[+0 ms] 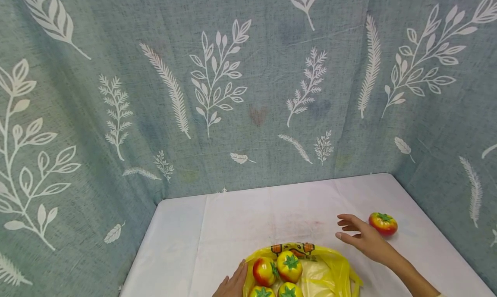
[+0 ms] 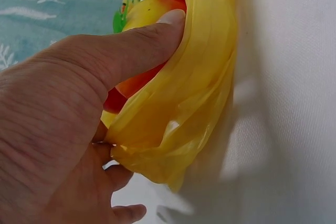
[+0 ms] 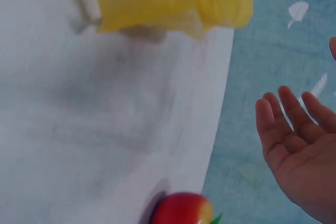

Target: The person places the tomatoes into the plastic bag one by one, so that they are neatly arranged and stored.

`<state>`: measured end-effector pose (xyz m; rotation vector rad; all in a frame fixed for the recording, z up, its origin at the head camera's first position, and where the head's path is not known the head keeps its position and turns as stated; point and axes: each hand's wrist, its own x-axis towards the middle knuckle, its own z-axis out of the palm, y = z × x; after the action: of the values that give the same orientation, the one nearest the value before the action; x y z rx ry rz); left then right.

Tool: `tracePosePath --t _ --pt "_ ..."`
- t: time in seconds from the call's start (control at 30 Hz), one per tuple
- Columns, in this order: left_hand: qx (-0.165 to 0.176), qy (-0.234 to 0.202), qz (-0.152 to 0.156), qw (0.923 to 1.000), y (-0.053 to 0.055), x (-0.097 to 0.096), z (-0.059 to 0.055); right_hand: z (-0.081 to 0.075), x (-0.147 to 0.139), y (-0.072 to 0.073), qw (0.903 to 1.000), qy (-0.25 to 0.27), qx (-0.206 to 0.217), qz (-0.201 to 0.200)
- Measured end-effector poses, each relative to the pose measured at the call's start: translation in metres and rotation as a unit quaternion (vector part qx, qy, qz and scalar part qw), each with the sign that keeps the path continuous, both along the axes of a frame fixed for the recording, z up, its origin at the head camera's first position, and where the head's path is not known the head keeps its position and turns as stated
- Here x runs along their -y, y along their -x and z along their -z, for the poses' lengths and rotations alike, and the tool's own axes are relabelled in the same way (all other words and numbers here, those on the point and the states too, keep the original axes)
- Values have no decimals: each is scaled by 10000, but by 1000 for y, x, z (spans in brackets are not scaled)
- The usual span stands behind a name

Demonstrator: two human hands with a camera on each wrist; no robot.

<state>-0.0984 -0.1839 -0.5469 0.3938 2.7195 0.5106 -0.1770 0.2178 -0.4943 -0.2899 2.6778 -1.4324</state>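
A yellow plastic bag point(image 1: 341, 267) with a printed cartoon face stands open at the table's front. Inside it are several red-and-yellow toy fruits point(image 1: 289, 267), tomato-like with green leafy tops. At the bag's left side my left hand point(image 1: 234, 283) holds its edge. In the left wrist view, the thumb lies inside against a fruit and the other fingers are outside the yellow plastic point(image 2: 210, 72). My right hand point(image 1: 363, 237) hovers with loosely bent fingers, holding nothing. Just beyond it, a single toy fruit point(image 1: 383, 223) sits on the table, partly visible in the right wrist view point(image 3: 181, 209).
A white cloth covers the table point(image 1: 240, 219). Blue-green curtains point(image 1: 252, 90) with white leaf prints rise behind it and on both sides. The bag's loose handle point(image 1: 355, 279) sticks out to its right.
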Motion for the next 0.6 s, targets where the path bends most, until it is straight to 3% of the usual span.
tracePosePath --t 0.3,0.6 --pt "-15 254 86 9996 0 2 -2 7 -36 -2 9978 -191 -258 578" --pt "124 188 87 9997 -2 2 -6 13 -64 -3 9920 -312 -456 1137"
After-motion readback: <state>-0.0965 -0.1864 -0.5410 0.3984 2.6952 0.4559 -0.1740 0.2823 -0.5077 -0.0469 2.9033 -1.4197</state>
